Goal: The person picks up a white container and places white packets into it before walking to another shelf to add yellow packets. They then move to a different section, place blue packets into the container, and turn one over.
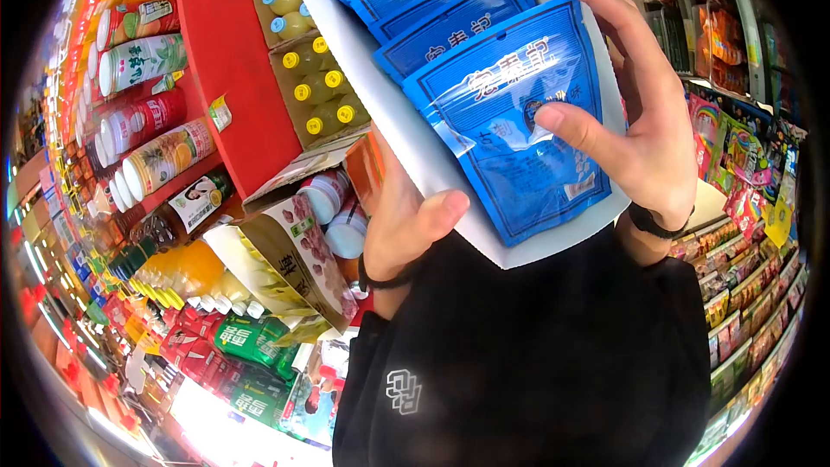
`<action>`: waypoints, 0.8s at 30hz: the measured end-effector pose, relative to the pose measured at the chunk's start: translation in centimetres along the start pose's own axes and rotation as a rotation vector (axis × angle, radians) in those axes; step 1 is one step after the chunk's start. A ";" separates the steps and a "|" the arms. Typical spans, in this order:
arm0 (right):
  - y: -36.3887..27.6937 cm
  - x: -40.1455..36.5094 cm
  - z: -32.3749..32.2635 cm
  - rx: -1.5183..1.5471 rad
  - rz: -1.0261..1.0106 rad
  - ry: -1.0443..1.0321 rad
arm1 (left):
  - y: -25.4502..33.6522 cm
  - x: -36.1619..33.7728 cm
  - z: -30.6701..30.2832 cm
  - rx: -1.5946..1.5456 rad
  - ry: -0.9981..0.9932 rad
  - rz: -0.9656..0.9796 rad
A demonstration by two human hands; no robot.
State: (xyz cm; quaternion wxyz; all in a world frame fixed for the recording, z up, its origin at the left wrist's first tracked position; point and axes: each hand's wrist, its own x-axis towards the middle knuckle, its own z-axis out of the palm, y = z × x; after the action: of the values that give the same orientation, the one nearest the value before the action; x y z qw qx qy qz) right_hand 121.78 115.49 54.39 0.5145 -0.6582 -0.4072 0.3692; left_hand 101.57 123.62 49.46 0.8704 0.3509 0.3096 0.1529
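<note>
An open white cardboard box (474, 227) is tilted in front of my chest. Several blue snack pouches (527, 121) with white lettering overlap in a row inside it. My left hand (405, 218) supports the box along its left side, thumb on the outside near the lower corner and the other fingers mostly hidden. On the opposite side, my right hand (644, 125) grips the box edge. Its thumb rests on the front pouch, while the index finger reaches along the upper right rim.
On the left, red shelving (229, 86) carries drink cans and bottles. Cartons of yellow-capped bottles (322, 86) stand beside the box. Below the left hand is an opened printed carton (298, 264). Hanging snack packets (743, 156) and racks of small packets (743, 294) line the right.
</note>
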 end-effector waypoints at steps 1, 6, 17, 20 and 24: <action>0.0 0.0 0.0 0.004 0.008 0.000 | 0.0 0.1 0.0 0.007 -0.001 -0.002; 0.5 0.0 0.0 -0.079 -0.056 0.040 | -0.3 0.4 -0.5 0.037 -0.009 -0.005; 0.5 0.9 -0.2 -0.068 -0.044 0.003 | 0.4 1.0 -0.5 0.048 -0.025 0.019; 0.7 1.4 -0.1 -0.087 -0.078 -0.010 | 0.5 1.2 -0.6 0.026 -0.015 -0.003; 0.8 1.7 -0.1 -0.107 -0.077 -0.019 | 0.6 1.0 0.3 0.027 0.038 0.021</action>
State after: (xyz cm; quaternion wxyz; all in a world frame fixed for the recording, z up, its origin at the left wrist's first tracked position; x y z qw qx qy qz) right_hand 122.70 116.90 53.52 0.4887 -0.6650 -0.4563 0.3329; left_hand 102.50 124.41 49.57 0.8579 0.3628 0.3244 0.1646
